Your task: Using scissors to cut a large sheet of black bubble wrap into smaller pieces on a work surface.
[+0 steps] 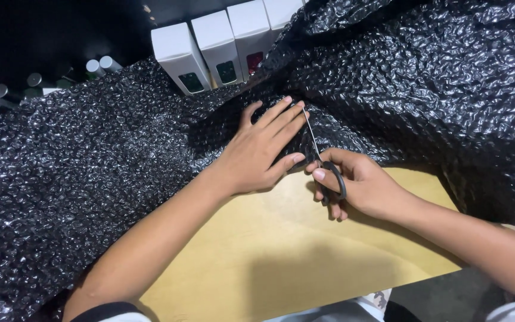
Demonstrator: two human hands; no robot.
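A sheet of black bubble wrap lies spread over a tan tabletop, covering its far part and both sides. The right hand holds black-handled scissors, its fingers threaded through the loops and closed around them. The blades run away from the person, slightly leftward, into the edge of the sheet; the thin metal line ends near the left fingertips. How far the blades are parted cannot be told. The left hand lies flat on the wrap just left of the blades, fingers spread wide and pointing along the same line, pressing the sheet down and gripping nothing. Beyond the wrap stands a row of white cartons.
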